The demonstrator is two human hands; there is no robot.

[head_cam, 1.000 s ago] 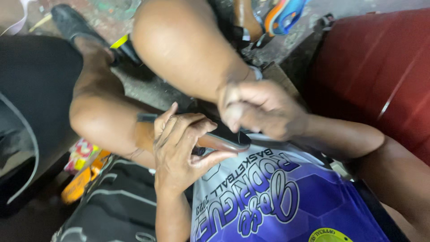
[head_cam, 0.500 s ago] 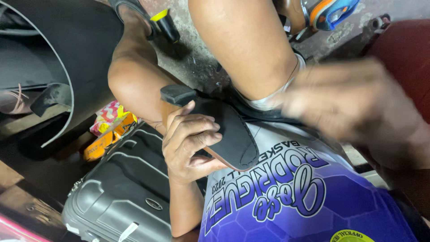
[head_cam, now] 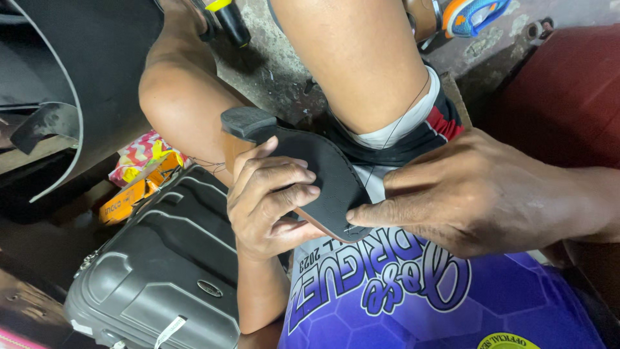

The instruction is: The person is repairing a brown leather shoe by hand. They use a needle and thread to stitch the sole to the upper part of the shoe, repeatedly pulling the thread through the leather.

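Simply black, flat shoe sole (head_cam: 323,174)

A: How much of the shoe sole (head_cam: 310,174) shows?

B: Only part. The left hand (head_cam: 268,207) covers its near edge, and the right hand (head_cam: 478,194) hides the toe end. A thin thread (head_cam: 400,123) runs up from there, too fine to follow far.

A: And the suitcase (head_cam: 161,271)?

B: Cut off by the bottom edge. The orange packet (head_cam: 139,190) beside it is half tucked behind it.

A: Top of the picture?

B: 1 blue shoe (head_cam: 475,14), cropped by the edge.
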